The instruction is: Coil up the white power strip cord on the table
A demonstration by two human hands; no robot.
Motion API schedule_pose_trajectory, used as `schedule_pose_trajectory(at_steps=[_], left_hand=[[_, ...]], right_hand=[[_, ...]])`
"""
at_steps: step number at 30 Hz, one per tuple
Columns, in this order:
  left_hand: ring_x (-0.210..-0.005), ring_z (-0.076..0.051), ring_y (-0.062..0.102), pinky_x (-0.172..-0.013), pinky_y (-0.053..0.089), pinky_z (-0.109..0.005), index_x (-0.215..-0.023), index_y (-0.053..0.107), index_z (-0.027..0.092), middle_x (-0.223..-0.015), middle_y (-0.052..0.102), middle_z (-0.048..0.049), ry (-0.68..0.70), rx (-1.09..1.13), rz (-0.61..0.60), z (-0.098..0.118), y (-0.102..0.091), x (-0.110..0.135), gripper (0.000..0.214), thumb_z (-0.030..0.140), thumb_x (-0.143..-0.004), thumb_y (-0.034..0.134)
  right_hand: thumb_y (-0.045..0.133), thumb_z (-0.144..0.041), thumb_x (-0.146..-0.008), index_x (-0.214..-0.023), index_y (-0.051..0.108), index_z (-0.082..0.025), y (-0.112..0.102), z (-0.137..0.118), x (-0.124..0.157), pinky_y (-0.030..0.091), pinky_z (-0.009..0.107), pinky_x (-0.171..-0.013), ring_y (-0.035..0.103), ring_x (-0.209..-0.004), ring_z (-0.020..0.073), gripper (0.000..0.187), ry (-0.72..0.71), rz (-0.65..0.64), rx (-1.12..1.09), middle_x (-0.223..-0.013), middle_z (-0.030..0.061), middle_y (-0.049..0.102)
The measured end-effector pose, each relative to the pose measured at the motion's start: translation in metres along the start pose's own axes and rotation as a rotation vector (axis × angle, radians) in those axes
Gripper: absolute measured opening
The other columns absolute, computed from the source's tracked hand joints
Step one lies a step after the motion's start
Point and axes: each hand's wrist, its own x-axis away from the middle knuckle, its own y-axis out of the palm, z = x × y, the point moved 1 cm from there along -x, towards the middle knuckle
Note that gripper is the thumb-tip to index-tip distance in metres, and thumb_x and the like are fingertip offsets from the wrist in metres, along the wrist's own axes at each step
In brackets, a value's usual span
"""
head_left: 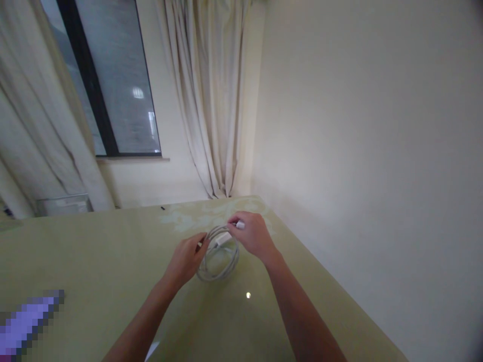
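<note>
A white cable (221, 264) lies coiled in a loop just above the pale yellow-green table (94, 251), held between both hands. My left hand (186, 259) pinches the left side of the coil with fingers closed. My right hand (252, 234) is closed on the cable's white plug end at the top right of the loop. A small white connector block (222, 238) sits on the coil between the two hands.
The table runs into a corner with a plain wall (358, 151) at the right. Cream curtains (211, 100) and a dark-framed window (109, 80) stand behind it. A blurred purple patch (26, 322) lies at the lower left. A small dark speck (163, 207) rests near the far edge.
</note>
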Motion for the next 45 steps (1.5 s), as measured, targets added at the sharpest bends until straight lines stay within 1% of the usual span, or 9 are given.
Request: schedule_pose_trajectory(at_steps=[7, 14, 17, 21, 24, 28, 32, 38, 45], left_hand=[[-0.064, -0.021, 0.072, -0.06, 0.053, -0.03, -0.096, 0.061, 0.023, -0.086, 0.078, -0.0057, -0.14, 0.289, 0.154, 0.016, -0.011, 0.001, 0.043, 0.06, -0.1, 0.04], [-0.093, -0.028, 0.066, -0.086, 0.048, -0.041, -0.102, 0.065, 0.023, -0.1, 0.075, -0.0089, 0.192, -0.226, 0.358, 0.03, -0.011, 0.004, 0.033, 0.042, -0.105, 0.039], [-0.095, -0.029, 0.064, -0.086, 0.046, -0.041, -0.102, 0.066, 0.023, -0.1, 0.073, -0.0095, 0.251, -0.3, 0.343, 0.037, -0.009, 0.007, 0.031, 0.038, -0.105, 0.039], [-0.085, -0.024, 0.066, -0.075, 0.046, -0.034, -0.099, 0.062, 0.023, -0.093, 0.072, -0.0059, 0.084, -0.048, 0.305, 0.03, -0.007, 0.007, 0.03, 0.039, -0.105, 0.038], [-0.077, -0.024, 0.066, -0.07, 0.045, -0.033, -0.09, 0.057, 0.025, -0.084, 0.071, -0.0039, -0.057, 0.051, 0.282, 0.015, -0.01, 0.001, 0.03, 0.042, -0.103, 0.037], [-0.076, -0.024, 0.066, -0.069, 0.047, -0.034, -0.083, 0.053, 0.025, -0.078, 0.069, -0.0039, -0.152, 0.104, 0.335, 0.006, -0.014, -0.005, 0.031, 0.044, -0.101, 0.037], [-0.087, -0.025, 0.068, -0.079, 0.051, -0.036, -0.095, 0.058, 0.024, -0.09, 0.072, -0.0057, -0.106, 0.162, 0.366, 0.013, -0.01, -0.003, 0.03, 0.045, -0.101, 0.038], [-0.118, -0.026, 0.063, -0.107, 0.046, -0.042, -0.11, 0.063, 0.019, -0.121, 0.07, -0.0129, 0.032, 0.221, 0.449, 0.032, 0.0, 0.003, 0.03, 0.041, -0.102, 0.044], [-0.121, -0.026, 0.064, -0.109, 0.048, -0.046, -0.114, 0.071, 0.021, -0.127, 0.07, -0.0121, 0.134, 0.278, 0.186, 0.016, -0.015, -0.004, 0.038, 0.046, -0.1, 0.045]], right_hand=[[0.076, -0.027, -0.08, -0.084, 0.078, -0.02, -0.015, 0.007, -0.003, 0.048, 0.027, -0.066, 0.067, -0.07, 0.0165, 0.009, 0.099, 0.041, -0.348, -0.079, 0.002, 0.077], [0.074, -0.024, -0.079, -0.081, 0.078, -0.02, -0.002, -0.005, 0.001, 0.047, 0.026, -0.066, 0.066, -0.068, 0.0159, 0.005, 0.07, -0.041, -0.293, -0.076, 0.0004, 0.076], [0.073, -0.022, -0.081, -0.085, 0.074, -0.02, 0.024, -0.012, 0.005, 0.049, 0.028, -0.073, 0.069, -0.076, 0.0172, 0.004, 0.032, -0.059, -0.295, -0.081, 0.0006, 0.075], [0.073, -0.022, -0.081, -0.113, 0.062, -0.02, 0.059, -0.019, 0.011, 0.05, 0.031, -0.077, 0.069, -0.08, 0.0185, 0.034, 0.053, -0.03, -0.338, -0.087, 0.0001, 0.072], [0.08, -0.026, -0.075, -0.122, 0.057, -0.022, 0.064, -0.016, 0.011, 0.053, 0.03, -0.075, 0.068, -0.083, 0.0175, 0.052, 0.084, -0.137, -0.51, -0.099, 0.0017, 0.07], [0.083, -0.037, -0.075, -0.107, 0.064, -0.02, 0.057, -0.006, 0.008, 0.057, 0.029, -0.074, 0.07, -0.086, 0.0184, 0.04, 0.178, -0.216, -0.781, -0.1, 0.0039, 0.072], [0.082, -0.038, -0.077, -0.102, 0.073, -0.022, 0.068, -0.004, 0.009, 0.06, 0.034, -0.078, 0.073, -0.083, 0.0203, 0.031, 0.147, -0.19, -0.701, -0.092, 0.0029, 0.075], [0.076, -0.041, -0.083, -0.107, 0.079, -0.025, 0.099, -0.007, 0.015, 0.063, 0.034, -0.082, 0.072, -0.095, 0.0212, 0.029, 0.152, -0.02, -0.754, -0.121, 0.0081, 0.067], [0.078, -0.032, -0.07, -0.092, 0.079, -0.022, 0.104, -0.006, 0.016, 0.057, 0.033, -0.089, 0.069, -0.091, 0.0198, 0.024, 0.363, -0.133, -1.089, -0.094, 0.0023, 0.072]])
